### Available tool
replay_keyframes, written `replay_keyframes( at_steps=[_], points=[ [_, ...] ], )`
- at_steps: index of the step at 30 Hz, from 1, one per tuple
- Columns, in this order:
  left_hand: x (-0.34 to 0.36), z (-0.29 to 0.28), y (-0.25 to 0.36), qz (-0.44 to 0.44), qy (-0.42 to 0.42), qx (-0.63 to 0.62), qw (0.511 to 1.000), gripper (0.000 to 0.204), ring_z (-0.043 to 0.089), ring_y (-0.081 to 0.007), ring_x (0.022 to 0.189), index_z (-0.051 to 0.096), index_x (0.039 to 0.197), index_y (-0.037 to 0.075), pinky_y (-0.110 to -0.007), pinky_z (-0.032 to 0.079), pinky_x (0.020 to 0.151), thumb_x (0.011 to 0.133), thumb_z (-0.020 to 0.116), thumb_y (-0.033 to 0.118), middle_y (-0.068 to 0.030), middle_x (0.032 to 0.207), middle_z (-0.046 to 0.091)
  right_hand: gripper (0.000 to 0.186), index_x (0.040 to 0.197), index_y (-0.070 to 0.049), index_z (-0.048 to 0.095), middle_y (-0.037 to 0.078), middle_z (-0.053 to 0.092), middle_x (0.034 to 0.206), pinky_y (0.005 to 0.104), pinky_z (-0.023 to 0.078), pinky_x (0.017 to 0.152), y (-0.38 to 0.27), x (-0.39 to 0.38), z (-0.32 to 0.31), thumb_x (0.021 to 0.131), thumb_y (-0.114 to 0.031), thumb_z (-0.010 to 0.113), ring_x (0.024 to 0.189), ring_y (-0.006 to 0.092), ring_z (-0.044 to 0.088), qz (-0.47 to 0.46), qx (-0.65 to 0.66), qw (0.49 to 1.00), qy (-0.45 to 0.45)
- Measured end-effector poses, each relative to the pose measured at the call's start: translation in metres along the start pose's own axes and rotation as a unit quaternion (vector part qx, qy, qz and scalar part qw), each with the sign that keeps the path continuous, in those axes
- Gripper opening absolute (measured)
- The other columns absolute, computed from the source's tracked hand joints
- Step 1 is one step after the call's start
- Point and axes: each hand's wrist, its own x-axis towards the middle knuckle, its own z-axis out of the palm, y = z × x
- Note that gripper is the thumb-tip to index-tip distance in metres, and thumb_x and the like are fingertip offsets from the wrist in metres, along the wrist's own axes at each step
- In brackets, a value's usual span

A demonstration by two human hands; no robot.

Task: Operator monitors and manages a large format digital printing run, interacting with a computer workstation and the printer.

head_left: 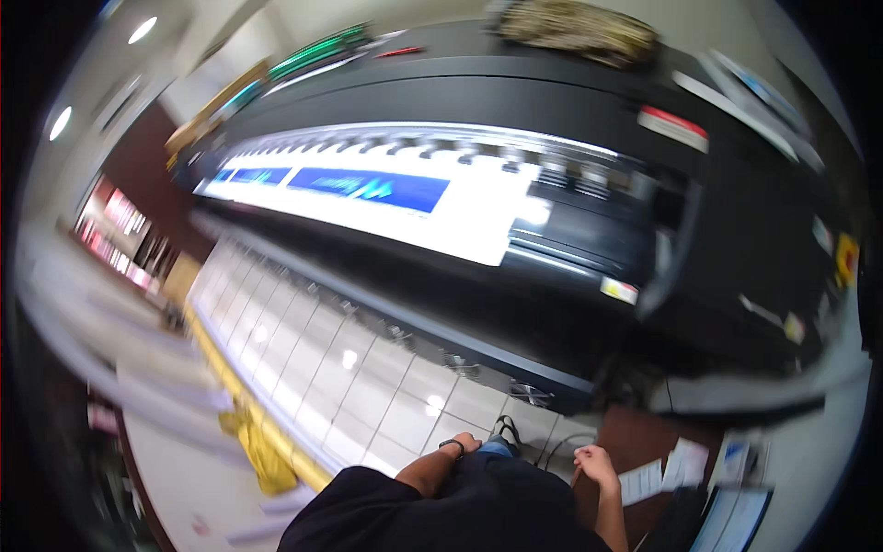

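My left hand (467, 442) hangs low in front of my body, a dark band on its wrist. Its back faces up, so the fingers are mostly hidden and I cannot tell what they do. To the right, my right hand (596, 464) is raised beside a brown desk (635, 432), fingers loosely curled in with nothing visible in them. Neither hand touches the large black wide-format printer (515, 322) ahead. Across its bed lies a white printed sheet (386, 224) with blue panels, under a row of rollers.
Papers (641, 483) and a lit screen (733, 518) are at the lower right. On the left, a long yellow roll (225, 368) and a yellow cloth or bag (260, 451) lie by pale rolls. White floor tiles (405, 409) run beneath the printer. Brown folded material (578, 29) sits on top.
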Motion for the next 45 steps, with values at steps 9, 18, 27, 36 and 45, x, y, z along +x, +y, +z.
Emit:
replay_keyframes(
  at_steps=[9,18,27,36,45],
  points=[
    [-0.006,-0.007,-0.036,-0.080,0.071,-0.178,0.978,0.052,0.058,-0.0404,0.110,0.067,0.107,-0.003,-0.046,0.045,0.095,0.084,0.051,0.042,-0.0261,0.114,0.063,0.024,0.103,0.001,0.063,0.016,0.064,0.092,0.0396,0.050,0.074,-0.282,0.087,0.050,0.088,-0.017,0.060,0.081,0.0307,0.064,-0.420,-0.209,0.883,0.034],
    [-0.064,0.009,-0.052,-0.169,0.238,-0.397,0.870,0.048,0.061,-0.0394,0.106,0.069,0.102,0.000,-0.046,0.047,0.092,0.083,0.053,0.041,-0.0242,0.109,0.066,0.041,0.082,0.001,0.057,0.023,0.062,0.072,0.0522,0.048,0.067,-0.254,0.113,0.085,0.086,-0.040,0.058,0.073,0.0451,0.062,-0.335,-0.393,0.850,0.108],
    [-0.102,0.166,-0.068,-0.301,0.155,-0.441,0.831,0.059,0.061,-0.0373,0.109,0.068,0.107,-0.001,-0.043,0.046,0.094,0.083,0.051,0.051,-0.0266,0.113,0.063,0.052,0.075,-0.004,0.062,0.023,0.066,0.077,0.0521,0.049,0.070,-0.296,0.079,0.080,0.088,-0.053,0.052,0.077,0.0447,0.063,-0.340,-0.394,0.851,0.068],
    [-0.162,0.216,-0.067,-0.274,0.115,-0.680,0.670,0.056,0.060,-0.0299,0.114,0.069,0.112,0.003,-0.043,0.046,0.095,0.072,0.070,0.043,-0.0179,0.119,0.064,0.052,0.085,-0.001,0.065,0.026,0.065,0.086,0.0515,0.048,0.075,-0.317,0.077,0.102,0.090,-0.050,0.052,0.083,0.0457,0.061,-0.377,-0.407,0.832,0.016],
    [-0.146,0.210,-0.099,-0.328,0.179,-0.552,0.745,0.055,0.062,-0.0340,0.109,0.070,0.106,0.001,-0.042,0.046,0.095,0.075,0.065,0.046,-0.0185,0.115,0.066,0.054,0.096,0.004,0.067,0.028,0.064,0.097,0.0507,0.047,0.081,-0.326,0.087,0.113,0.091,-0.047,0.052,0.090,0.0475,0.060,-0.404,-0.418,0.813,-0.024]
  ],
)
